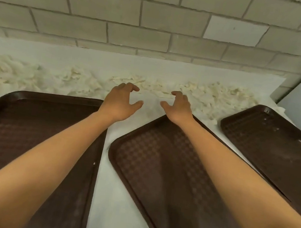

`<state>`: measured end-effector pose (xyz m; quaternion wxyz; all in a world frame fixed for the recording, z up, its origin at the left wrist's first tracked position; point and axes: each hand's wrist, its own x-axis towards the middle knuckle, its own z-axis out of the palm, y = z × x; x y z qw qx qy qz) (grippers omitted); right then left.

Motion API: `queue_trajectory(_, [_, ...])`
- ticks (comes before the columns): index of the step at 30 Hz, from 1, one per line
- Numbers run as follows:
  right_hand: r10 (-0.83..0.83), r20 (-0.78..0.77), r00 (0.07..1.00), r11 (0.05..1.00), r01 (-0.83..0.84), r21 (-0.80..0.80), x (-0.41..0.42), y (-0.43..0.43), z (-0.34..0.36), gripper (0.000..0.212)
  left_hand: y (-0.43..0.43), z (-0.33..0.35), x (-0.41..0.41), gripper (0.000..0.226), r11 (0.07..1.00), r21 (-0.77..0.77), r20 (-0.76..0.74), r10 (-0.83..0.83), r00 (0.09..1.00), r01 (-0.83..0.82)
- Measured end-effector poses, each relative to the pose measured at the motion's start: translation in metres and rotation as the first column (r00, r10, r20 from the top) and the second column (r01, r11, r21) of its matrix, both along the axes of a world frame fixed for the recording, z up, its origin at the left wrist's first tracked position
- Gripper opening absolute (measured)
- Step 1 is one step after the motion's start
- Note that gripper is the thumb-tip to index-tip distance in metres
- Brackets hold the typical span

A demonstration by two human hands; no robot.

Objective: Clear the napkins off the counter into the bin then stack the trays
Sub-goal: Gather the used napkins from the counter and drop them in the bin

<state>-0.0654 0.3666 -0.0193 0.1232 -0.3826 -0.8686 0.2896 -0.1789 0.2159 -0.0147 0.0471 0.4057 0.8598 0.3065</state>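
Napkin-clearing step; trays not yet stacked. Left hand and right hand hover at the near edge of the napkins, a crumpled strip along the back of the desk. Fingers are bent and spread, gripping nothing; contact unclear, probably none. Next: scoop a bunch together and carry it to the bin, which is out of view. Left tray, middle tray and right tray lie flat, apart.

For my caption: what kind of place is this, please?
Probably a cafeteria or canteen clean-up area: several brown serving trays lie on a white counter, and crumpled napkins are strewn behind them, before a painted block wall.
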Motion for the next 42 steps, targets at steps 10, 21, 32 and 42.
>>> queue_trajectory(10, [-0.025, 0.326, 0.945, 0.993, -0.014, 0.118, -0.066, 0.039, -0.02, 0.062, 0.033, -0.018, -0.055, 0.049, 0.995, -0.038, -0.051, -0.096, 0.994, 0.094])
queue_trajectory(21, [-0.072, 0.269, 0.96, 0.97, 0.004, 0.245, -0.095, 0.061, -0.05, 0.042, 0.05, -0.035, -0.075, 0.046, 0.993, -0.022, -0.032, -0.115, 0.993, 0.114])
queue_trajectory(32, [0.05, 0.203, 0.978, 0.965, -0.1, 0.243, -0.099, 0.074, -0.057, 0.028, 0.072, -0.046, -0.081, 0.042, 0.995, 0.048, -0.026, -0.092, 0.995, 0.093])
queue_trajectory(42, [0.009, -0.245, 0.97, 0.978, 0.042, 0.206, -0.091, 0.072, -0.038, 0.05, 0.099, -0.043, -0.09, 0.043, 0.992, 0.093, -0.1, -0.081, 0.992, 0.09])
